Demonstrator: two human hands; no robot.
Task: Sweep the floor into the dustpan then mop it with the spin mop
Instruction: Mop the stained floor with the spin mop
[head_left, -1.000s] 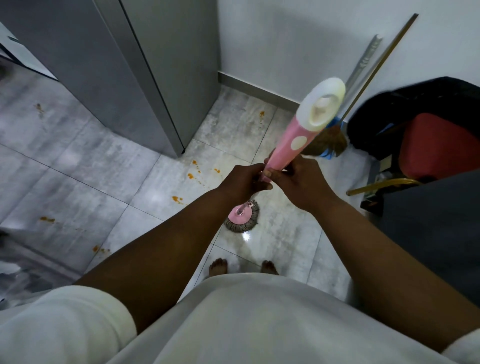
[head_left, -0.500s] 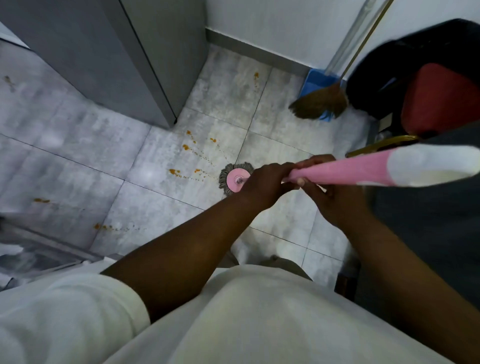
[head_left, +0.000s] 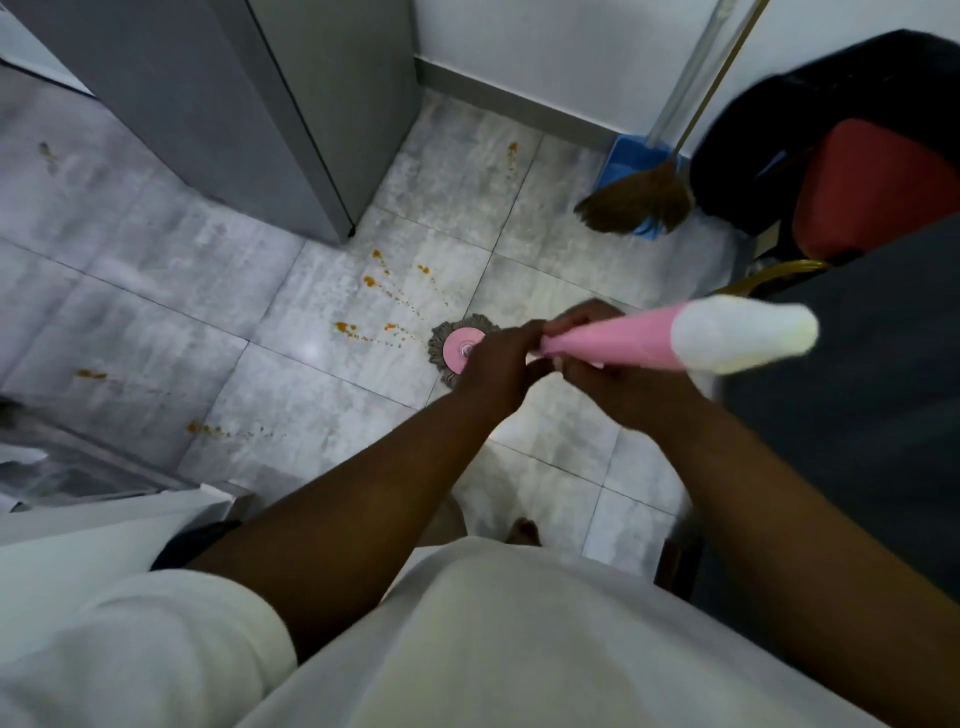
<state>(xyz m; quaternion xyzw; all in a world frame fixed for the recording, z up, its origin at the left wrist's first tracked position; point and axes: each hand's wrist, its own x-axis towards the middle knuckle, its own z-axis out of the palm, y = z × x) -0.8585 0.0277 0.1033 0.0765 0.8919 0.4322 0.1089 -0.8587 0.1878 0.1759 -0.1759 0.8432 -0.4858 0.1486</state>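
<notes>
Down near the body, both hands wrap the pink mop handle (head_left: 613, 345): left hand (head_left: 501, 364) closed round it, right hand (head_left: 623, 384) gripping from below. Just past them the mop head (head_left: 457, 340) sits on the tile floor (head_left: 311, 395) beside orange splatters (head_left: 371, 283). Farther off, broom (head_left: 639, 202) and blue dustpan (head_left: 623, 156) lean at the wall.

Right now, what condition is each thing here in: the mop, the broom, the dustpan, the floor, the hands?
Mop: held tilted, its head down on the tiles.
Left hand: closed around the mop handle.
Right hand: closed around the mop handle.
Broom: leaning against the wall, unused.
Dustpan: propped by the wall behind the broom.
Floor: spotted with orange stains.
</notes>
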